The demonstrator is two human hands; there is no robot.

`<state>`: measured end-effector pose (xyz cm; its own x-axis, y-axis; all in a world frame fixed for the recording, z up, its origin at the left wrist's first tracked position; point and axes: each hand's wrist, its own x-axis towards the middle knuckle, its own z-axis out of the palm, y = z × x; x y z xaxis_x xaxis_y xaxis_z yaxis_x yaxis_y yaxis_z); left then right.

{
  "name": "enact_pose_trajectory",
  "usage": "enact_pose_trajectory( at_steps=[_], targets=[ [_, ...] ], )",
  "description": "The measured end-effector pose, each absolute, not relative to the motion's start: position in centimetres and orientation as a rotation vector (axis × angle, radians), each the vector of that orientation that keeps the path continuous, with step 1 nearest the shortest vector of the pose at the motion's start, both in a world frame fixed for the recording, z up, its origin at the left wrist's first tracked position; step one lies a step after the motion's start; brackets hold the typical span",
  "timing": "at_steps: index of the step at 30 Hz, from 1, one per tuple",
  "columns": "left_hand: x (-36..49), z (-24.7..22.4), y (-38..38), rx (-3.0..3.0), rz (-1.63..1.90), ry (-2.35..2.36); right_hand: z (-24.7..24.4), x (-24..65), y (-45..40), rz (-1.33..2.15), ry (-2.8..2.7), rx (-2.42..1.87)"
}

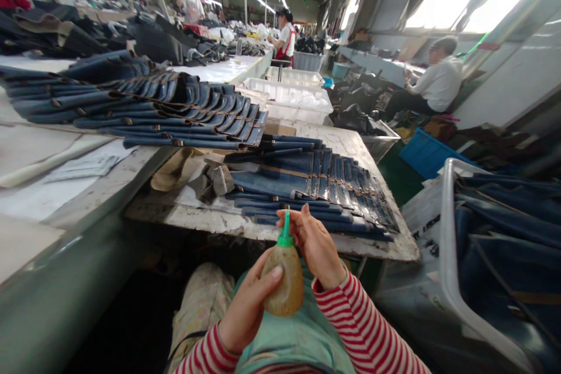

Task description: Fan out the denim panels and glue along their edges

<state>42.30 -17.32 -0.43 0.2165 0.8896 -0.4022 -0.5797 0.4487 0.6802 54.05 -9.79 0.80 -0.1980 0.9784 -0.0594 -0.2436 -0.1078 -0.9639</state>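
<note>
My left hand [252,298] is wrapped round a squeeze glue bottle [287,289], its thumb pressed on the side. The bottle is rounded and yellowish-brown, stands roughly upright above my lap, and has a green nozzle [286,231] pointing up. My right hand [318,245] is beside the nozzle, thumb raised and fingers reaching leftward behind the tip; whether they touch it I cannot tell. Just beyond both hands, a fanned stack of dark blue strap-like pieces [280,181] lies on a worn work board [401,245]. Their right ends look shiny.
A larger pile of blue pieces [175,105] covers the left table. At right stands a grey bin [451,280] holding more blue pieces. White crates [298,102] and a blue crate [429,152] are farther back. A seated person [438,82] and other people work beyond.
</note>
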Motion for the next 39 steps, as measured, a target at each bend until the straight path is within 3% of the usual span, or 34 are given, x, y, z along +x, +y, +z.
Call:
enact_pose_trajectory(
  at_steps=[12,31,39],
  targets=[
    [42.4,-1.3,-17.2,0.569,1.087,1.038,1.4,54.4,-9.9,1.311,-1.264,-1.109],
    [41.8,-2.1,-17.1,0.437,1.009,0.785,0.0,54.7,-9.3,1.55,-1.157,-0.958],
    [41.9,-1.5,-16.6,0.716,0.994,1.094,1.3,55.3,-9.0,1.289,-1.409,-1.18]
  ],
)
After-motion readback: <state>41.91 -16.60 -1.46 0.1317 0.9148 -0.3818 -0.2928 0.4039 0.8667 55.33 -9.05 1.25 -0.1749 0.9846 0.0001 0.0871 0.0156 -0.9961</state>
